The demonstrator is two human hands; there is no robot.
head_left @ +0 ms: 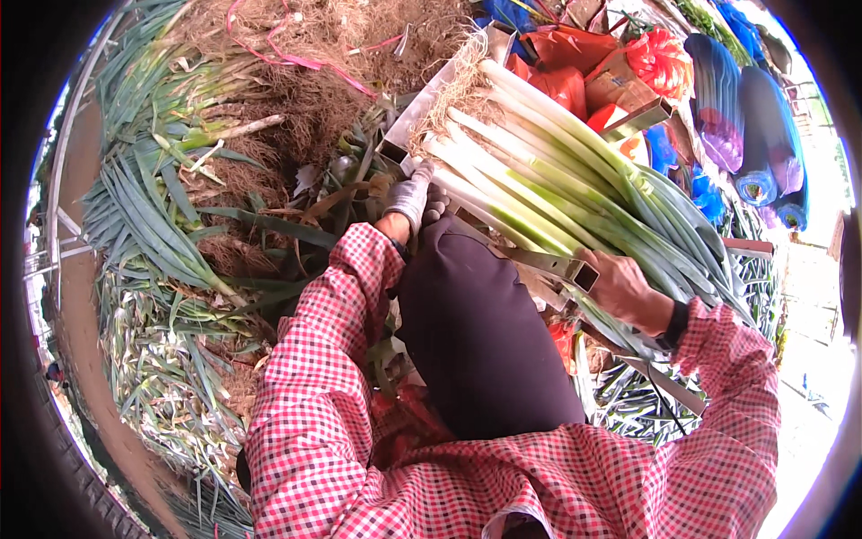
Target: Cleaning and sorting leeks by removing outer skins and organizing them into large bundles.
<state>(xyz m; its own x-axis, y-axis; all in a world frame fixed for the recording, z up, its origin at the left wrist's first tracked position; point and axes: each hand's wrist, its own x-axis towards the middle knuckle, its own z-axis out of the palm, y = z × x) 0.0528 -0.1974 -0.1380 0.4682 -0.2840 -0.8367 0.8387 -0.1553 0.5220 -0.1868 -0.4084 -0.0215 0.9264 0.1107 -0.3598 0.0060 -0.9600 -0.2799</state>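
A bundle of leeks (539,153) lies across a metal-framed rack (422,117), with roots at the upper left and green leaves toward the lower right. My left hand (413,199), in a grey glove, is closed at the white root end of the nearest leek (480,199). Its thumb lies on top and its fingers curl beneath. My bare right hand (626,289) is closed around green leek stalks at the bundle's near side, beside the open end of a square metal tube (584,275). Its fingertips are partly hidden.
Heaped leeks with tangled roots (305,81) fill the left, with pink string (296,60) on top. Loose leaves (162,359) lie below them. Red plastic bags (660,63) and blue-purple rolls (768,126) stand at the far right. My dark-clad knee (476,332) rises between my arms.
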